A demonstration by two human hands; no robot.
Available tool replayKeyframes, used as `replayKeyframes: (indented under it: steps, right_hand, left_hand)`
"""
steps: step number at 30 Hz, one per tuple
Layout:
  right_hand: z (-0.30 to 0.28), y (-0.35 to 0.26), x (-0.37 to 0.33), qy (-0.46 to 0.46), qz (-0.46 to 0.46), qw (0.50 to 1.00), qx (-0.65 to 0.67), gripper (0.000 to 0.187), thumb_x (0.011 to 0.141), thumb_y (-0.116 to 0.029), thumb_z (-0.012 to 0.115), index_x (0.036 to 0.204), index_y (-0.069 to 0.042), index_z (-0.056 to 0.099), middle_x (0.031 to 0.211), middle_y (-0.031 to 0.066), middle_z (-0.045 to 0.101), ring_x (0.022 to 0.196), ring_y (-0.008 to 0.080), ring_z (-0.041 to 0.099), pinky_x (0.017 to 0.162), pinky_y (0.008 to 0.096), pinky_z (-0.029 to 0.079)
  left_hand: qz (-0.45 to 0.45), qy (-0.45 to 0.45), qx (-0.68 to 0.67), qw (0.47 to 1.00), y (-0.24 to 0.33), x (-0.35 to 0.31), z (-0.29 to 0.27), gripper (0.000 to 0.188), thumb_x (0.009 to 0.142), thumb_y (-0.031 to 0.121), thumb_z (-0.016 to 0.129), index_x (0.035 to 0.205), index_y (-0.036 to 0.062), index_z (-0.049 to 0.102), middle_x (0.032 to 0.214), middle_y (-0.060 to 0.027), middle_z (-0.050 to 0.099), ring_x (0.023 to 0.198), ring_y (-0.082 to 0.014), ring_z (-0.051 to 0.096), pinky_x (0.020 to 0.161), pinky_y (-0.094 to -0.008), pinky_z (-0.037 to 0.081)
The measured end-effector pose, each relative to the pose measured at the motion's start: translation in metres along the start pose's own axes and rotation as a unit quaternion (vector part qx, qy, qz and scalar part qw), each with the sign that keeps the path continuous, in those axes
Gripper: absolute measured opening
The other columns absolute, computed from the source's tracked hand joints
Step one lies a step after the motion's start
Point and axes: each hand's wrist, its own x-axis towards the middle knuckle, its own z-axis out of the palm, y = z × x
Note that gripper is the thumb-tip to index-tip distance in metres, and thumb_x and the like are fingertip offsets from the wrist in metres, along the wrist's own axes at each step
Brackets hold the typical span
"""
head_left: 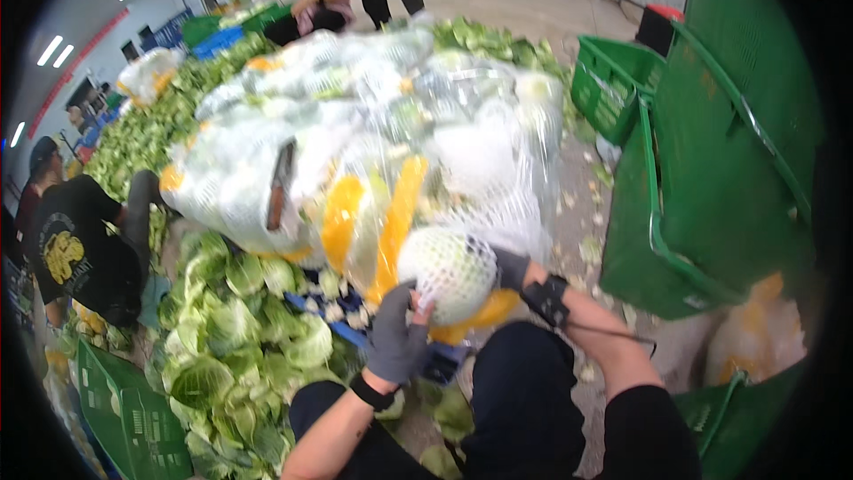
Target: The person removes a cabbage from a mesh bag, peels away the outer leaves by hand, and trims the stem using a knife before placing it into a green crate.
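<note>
Between my hands is a round, pale green cabbage (447,276) in a white foam net sleeve. My left hand (398,336), in a grey glove with bare fingertips, grips the net at the cabbage's lower left. My right hand (510,270), gloved as well, holds the cabbage's right side, its fingers partly hidden behind it. Just beyond lies a large heap of netted cabbages in clear plastic bags (240,169) with yellow bands. A knife (281,185) with a brown handle rests on top of those bags.
Loose cabbage leaves (240,338) pile up at my left. Tall green crates (684,204) stand close on my right, with a smaller green basket (613,89) farther back. Another green crate (129,418) sits at lower left. A co-worker in black (84,240) sits at left; others are at the back.
</note>
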Motion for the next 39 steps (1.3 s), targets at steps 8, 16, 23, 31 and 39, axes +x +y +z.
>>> replayKeyframes:
  steps: [8, 16, 23, 31, 39]
  right_hand:
    - [0.018, -0.016, -0.002, 0.142, 0.006, 0.97, 0.195, 0.045, 0.092, -0.04, 0.048, 0.128, -0.012, 0.05, 0.124, 0.0055, 0.056, 0.113, 0.0206, 0.055, 0.098, 0.0423, 0.043]
    - [0.028, -0.057, -0.011, 0.038, -0.15, 0.929, 0.337, 0.066, 0.084, -0.061, 0.042, 0.135, -0.02, 0.041, 0.139, 0.0092, 0.042, 0.126, 0.0315, 0.042, 0.099, 0.0587, 0.036]
    - [0.038, -0.081, -0.003, -0.007, -0.182, 0.922, 0.343, 0.063, 0.085, -0.057, 0.042, 0.137, -0.02, 0.04, 0.139, 0.008, 0.041, 0.126, 0.031, 0.042, 0.102, 0.0574, 0.034]
    - [0.076, -0.1, -0.006, -0.003, -0.193, 0.937, 0.291, 0.055, 0.091, -0.05, 0.036, 0.136, -0.018, 0.04, 0.137, 0.009, 0.044, 0.124, 0.0301, 0.045, 0.1, 0.0539, 0.039]
    - [0.118, -0.118, -0.001, -0.036, -0.247, 0.941, 0.227, 0.056, 0.091, -0.05, 0.039, 0.136, -0.018, 0.04, 0.137, 0.0088, 0.042, 0.127, 0.029, 0.042, 0.1, 0.0533, 0.038]
  left_hand:
    - [-0.086, 0.209, -0.266, 0.937, 0.016, 0.082, -0.023, 0.011, 0.093, 0.017, 0.054, 0.089, 0.0108, 0.045, 0.08, 0.0022, 0.046, 0.073, -0.0078, 0.043, 0.067, -0.0232, 0.04]
    - [-0.141, 0.153, -0.109, 0.972, -0.054, 0.097, 0.002, 0.033, 0.096, 0.024, 0.046, 0.121, 0.0028, 0.048, 0.114, -0.012, 0.055, 0.099, -0.0189, 0.052, 0.09, -0.032, 0.041]
    - [-0.155, -0.22, 0.096, 0.958, -0.089, 0.064, 0.092, 0.031, 0.086, 0.027, 0.052, 0.105, 0.0034, 0.057, 0.095, -0.0179, 0.063, 0.096, -0.0329, 0.06, 0.081, -0.0405, 0.046]
    - [0.165, -0.139, 0.396, 0.893, -0.057, 0.054, 0.051, 0.022, 0.08, 0.007, 0.051, 0.101, 0.0123, 0.054, 0.093, -0.0084, 0.059, 0.092, -0.0264, 0.057, 0.079, -0.0374, 0.045]
    - [0.221, -0.07, 0.192, 0.954, -0.023, 0.051, 0.016, 0.037, 0.071, 0.01, 0.066, 0.108, 0.0106, 0.062, 0.108, -0.0088, 0.061, 0.097, -0.0303, 0.055, 0.087, -0.0408, 0.043]
